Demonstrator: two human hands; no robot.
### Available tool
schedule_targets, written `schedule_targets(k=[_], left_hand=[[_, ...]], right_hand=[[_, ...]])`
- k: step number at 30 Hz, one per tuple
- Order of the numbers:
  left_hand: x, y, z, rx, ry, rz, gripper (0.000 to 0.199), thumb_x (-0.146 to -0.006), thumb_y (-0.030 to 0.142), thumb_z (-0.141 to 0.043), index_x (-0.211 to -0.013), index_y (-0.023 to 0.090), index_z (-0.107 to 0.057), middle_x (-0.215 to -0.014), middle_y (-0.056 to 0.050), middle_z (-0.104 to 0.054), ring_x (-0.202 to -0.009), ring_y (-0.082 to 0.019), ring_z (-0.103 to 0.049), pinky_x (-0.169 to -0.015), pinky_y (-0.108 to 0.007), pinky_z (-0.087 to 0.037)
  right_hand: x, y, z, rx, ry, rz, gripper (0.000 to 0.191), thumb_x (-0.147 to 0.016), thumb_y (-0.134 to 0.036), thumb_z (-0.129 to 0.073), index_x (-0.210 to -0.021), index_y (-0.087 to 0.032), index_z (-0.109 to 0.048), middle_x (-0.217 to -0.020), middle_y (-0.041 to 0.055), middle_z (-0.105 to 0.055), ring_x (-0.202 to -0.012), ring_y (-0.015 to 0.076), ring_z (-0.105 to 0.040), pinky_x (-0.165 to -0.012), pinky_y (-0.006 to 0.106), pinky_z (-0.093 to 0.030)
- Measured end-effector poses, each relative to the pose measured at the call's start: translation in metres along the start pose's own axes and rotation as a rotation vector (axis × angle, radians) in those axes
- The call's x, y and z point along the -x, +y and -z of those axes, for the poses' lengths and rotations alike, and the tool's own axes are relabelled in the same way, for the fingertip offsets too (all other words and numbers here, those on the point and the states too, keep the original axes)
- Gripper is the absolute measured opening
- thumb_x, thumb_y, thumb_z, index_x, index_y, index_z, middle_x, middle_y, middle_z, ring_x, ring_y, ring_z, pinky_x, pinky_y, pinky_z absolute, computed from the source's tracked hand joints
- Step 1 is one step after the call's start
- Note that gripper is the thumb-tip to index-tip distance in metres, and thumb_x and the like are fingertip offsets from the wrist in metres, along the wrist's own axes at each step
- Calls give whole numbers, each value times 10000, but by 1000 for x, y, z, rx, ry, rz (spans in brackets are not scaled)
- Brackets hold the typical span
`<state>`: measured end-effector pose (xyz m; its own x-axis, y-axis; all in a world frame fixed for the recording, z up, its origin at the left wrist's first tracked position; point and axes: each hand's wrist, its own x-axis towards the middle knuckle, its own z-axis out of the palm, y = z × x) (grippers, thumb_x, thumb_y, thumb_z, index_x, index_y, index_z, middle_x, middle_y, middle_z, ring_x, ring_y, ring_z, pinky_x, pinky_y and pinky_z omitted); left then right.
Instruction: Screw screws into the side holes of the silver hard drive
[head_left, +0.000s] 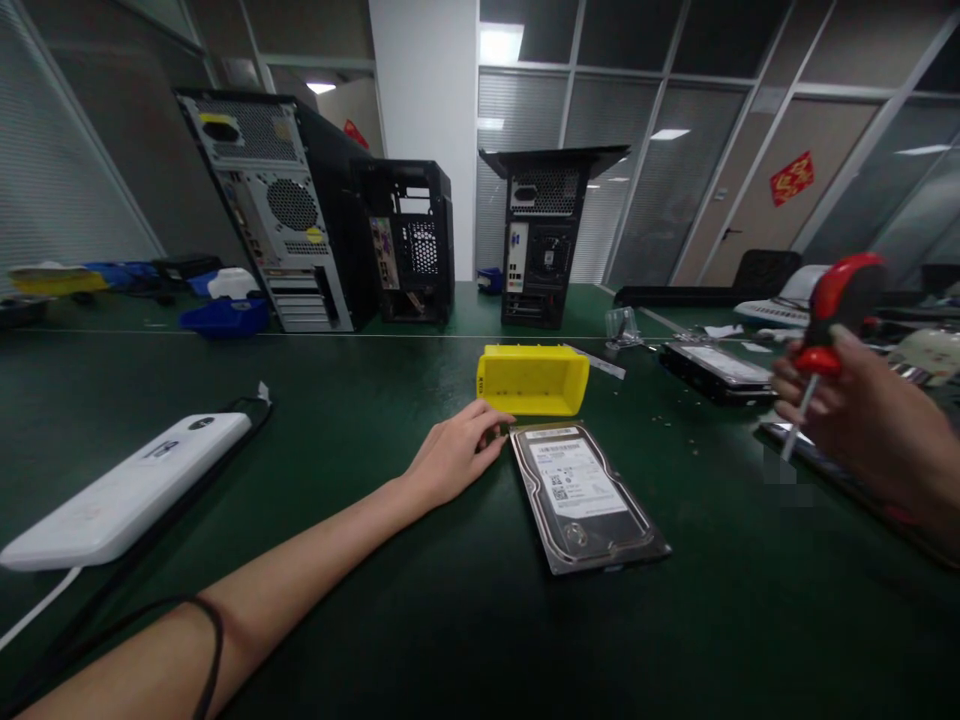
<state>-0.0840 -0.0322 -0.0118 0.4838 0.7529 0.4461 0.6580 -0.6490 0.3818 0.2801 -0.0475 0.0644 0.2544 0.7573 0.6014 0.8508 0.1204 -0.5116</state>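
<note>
A hard drive (581,490) lies label up on the green table in front of me. Beside its far left corner rests my left hand (461,450), fingers loosely bent, thumb apart from them; the fingertips are at the drive's edge, and I cannot tell whether they touch it. Off to the right, my right hand (847,410) is raised and closed round a screwdriver (844,300) with a red and black handle, its shaft pointing down. Just behind the drive is a yellow plastic bin (534,385), its open side towards me.
More hard drives (716,370) lie at the right, one partly behind my right hand. Small loose bits (675,430) are scattered nearby. Computer cases (544,240) stand along the back. A white power strip (127,490) with cables and a blue bin (225,318) are at left.
</note>
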Motion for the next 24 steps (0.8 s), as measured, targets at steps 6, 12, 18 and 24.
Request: schedule_targets(k=[6,12,18,24], left_hand=[[1,1,1,19,7,18,195,-896,231,-494,-1057,216,-602,-905,-13,-549,-735,-145,-542,-651,-258,-449],[-1,-2,1,112,14,69,183,-877,228,-525,-1011,196,-645,-875,-27,-587,-730,-159,-552,-644,-254,-441],[-5,-8,1,206,10,94,188,-888,204,-511,-952,169,-685,-869,-40,-638,-768,-170,-587,-686,-260,-447],[-9,-14,-1,335,-14,136,189,-880,228,-529,-941,183,-702,-898,-33,-672,-800,-173,-610,-715,-258,-458]], right_hand=[[-13,-92,-52,-745,-173,-40,519,-892,-502,-187,-1153,-120,-420,-994,140,-549,-490,4,-322,-556,239,-417],[11,-153,-120,-1058,-198,73,382,-863,-499,-355,-1091,-201,-430,-731,-13,-461,-455,26,-334,-445,176,-388],[40,-165,-149,-1172,-153,112,379,-876,-497,-346,-1154,-243,-390,-720,-18,-362,-468,35,-377,-392,153,-353],[41,-164,-162,-1234,-153,91,409,-894,-484,-296,-1220,-241,-341,-679,-27,-296,-460,44,-302,-373,149,-314]])
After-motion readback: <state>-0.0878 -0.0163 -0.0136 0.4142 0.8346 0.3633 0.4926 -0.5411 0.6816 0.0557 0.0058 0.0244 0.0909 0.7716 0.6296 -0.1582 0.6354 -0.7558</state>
